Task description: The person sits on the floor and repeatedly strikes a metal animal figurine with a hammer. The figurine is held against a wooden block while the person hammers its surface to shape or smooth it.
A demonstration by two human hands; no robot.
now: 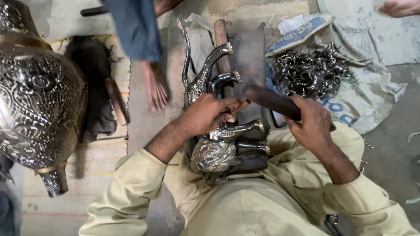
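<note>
A silver metal animal figure (pixel 218 131), shaped like a lion with a chased mane, lies on its back across the person's lap, its head toward the person's body, its four legs pointing off to the right and its long thin tail curving away from the person. The left hand (pixel 205 114) rests on the belly of the figure, fingers (pixel 225 118) clenched around a thin wooden-handled punch (pixel 240 106) whose tip meets the metal between the legs. Just to the right of the figure, the right hand (pixel 311 122) has its fingers wrapped around a dark, blurred hammer (pixel 271 99), which hangs over the figure's legs, close above the punch. Beneath the figure lies a dark block (pixel 250 61), with a long wooden handle (pixel 221 39) beside it, both resting on the floor. Beyond the figure to the right, a heap of small shiny metal pieces (pixel 310 72) sits on a printed white sack (pixel 372 91). Far to the left of the figure stands a large embossed metal vase (pixel 39 100), lying next to a dark cloth (pixel 94 87). Past the figure's tail, another person's bare foot (pixel 155 85) and blue trouser leg (pixel 135 26) are on the floor, and another person's hand (pixel 400 8) shows at the upper right corner.
</note>
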